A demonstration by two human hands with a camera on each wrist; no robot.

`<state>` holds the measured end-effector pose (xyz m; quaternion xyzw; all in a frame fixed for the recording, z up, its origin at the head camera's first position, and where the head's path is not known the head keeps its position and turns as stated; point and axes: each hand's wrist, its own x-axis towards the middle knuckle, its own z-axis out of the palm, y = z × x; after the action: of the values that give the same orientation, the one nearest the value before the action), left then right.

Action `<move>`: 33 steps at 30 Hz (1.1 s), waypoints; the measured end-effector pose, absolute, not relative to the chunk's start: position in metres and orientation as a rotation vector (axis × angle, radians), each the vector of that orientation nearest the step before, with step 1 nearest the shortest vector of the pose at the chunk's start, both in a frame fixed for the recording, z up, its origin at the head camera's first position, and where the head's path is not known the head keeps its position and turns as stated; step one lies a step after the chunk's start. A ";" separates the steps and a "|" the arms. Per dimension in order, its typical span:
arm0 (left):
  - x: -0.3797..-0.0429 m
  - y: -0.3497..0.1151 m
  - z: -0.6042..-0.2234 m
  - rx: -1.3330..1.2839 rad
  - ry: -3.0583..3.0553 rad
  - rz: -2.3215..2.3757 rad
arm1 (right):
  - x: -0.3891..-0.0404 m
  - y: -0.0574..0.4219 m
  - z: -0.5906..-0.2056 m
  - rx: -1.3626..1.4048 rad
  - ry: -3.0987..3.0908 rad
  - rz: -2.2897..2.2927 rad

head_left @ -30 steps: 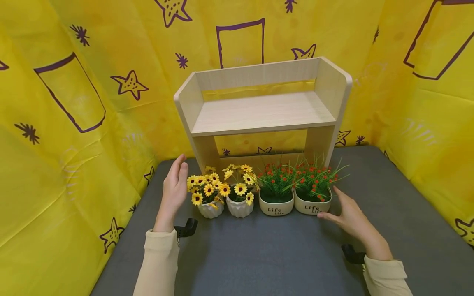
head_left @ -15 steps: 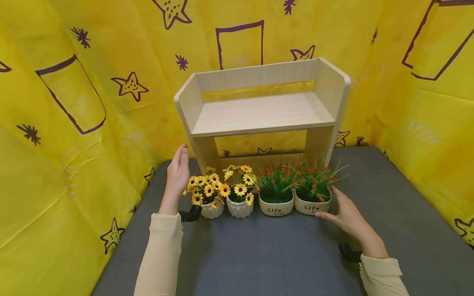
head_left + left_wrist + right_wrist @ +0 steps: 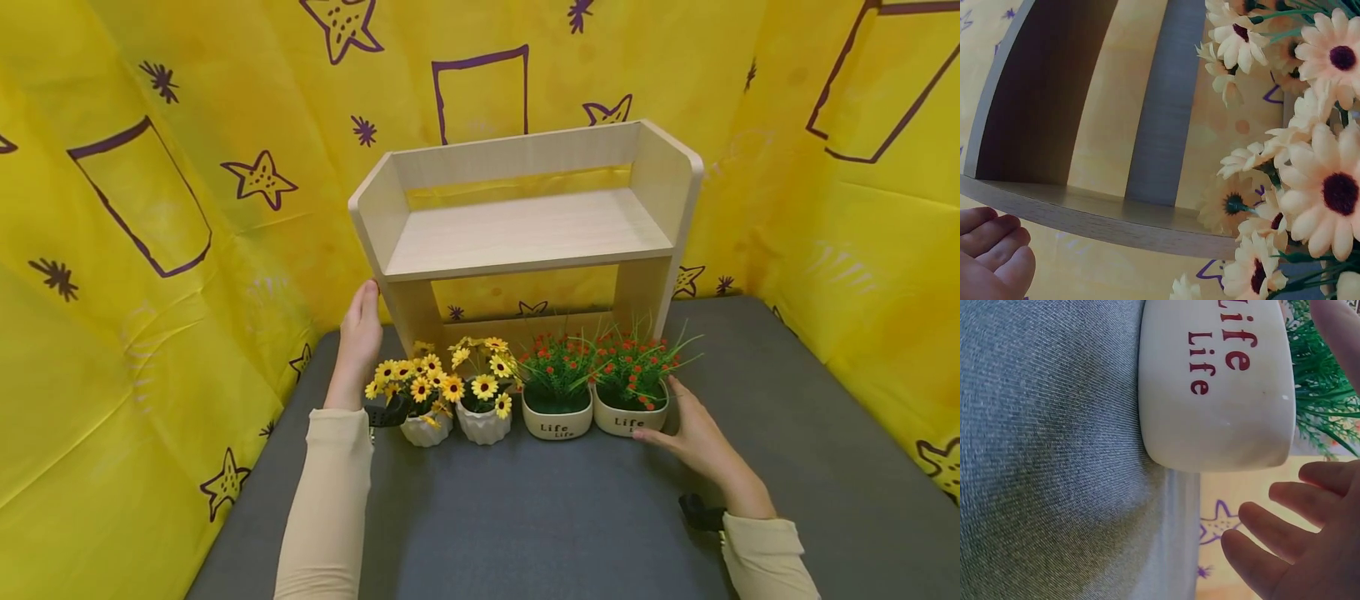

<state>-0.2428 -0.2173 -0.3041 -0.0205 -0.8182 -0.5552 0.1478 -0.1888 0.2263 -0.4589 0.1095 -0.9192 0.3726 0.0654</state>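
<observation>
My left hand (image 3: 360, 335) is at the left side panel of a pale wooden shelf (image 3: 525, 229), fingers straight. In the left wrist view its fingers (image 3: 997, 240) lie by the panel's edge; whether they touch it I cannot tell. Beside that wrist stand two white fluted pots of yellow daisies (image 3: 483, 387). My right hand (image 3: 701, 437) is spread at the right end of the row, by an oval "Life" pot (image 3: 628, 417) of red-flowered grass. In the right wrist view its fingers (image 3: 1266, 531) stand apart from this pot, the thumb in front.
A matching "Life" pot (image 3: 555, 423) stands between the daisies and the rightmost pot. The pots line up along the shelf's front on a dark grey tabletop (image 3: 540, 517). Yellow patterned cloth (image 3: 247, 100) hangs behind and on both sides.
My left hand has moved up and slightly right, from beside the daisies to the shelf's side panel. My right hand has shifted slightly left, its thumb further across the right pot's front.
</observation>
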 end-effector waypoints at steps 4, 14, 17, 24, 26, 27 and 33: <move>-0.246 -0.219 -0.305 -0.070 -2.356 -1.656 | -0.191 0.225 -0.461 0.327 -2.778 1.155; -0.254 -0.220 -0.304 -0.062 -2.390 -1.690 | -0.195 0.221 -0.466 0.306 -2.792 1.164; -0.256 -0.219 -0.303 -0.057 -2.380 -1.693 | -0.196 0.219 -0.466 0.292 -2.795 1.179; -0.260 -0.214 -0.303 -0.084 -2.337 -1.713 | -0.196 0.218 -0.468 0.238 -2.814 1.206; -0.261 -0.213 -0.303 -0.097 -2.327 -1.713 | -0.196 0.218 -0.469 0.227 -2.811 1.202; -0.262 -0.212 -0.302 -0.099 -2.326 -1.712 | -0.197 0.218 -0.469 0.221 -2.809 1.205; -0.266 -0.212 -0.304 -0.043 -2.310 -1.726 | -0.198 0.218 -0.474 0.209 -2.807 1.216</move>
<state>-0.2657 -0.2124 -0.3039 -0.0149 -0.7943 -0.5936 0.1286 -0.1978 0.2180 -0.4735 0.0683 -0.9147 0.3965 0.0378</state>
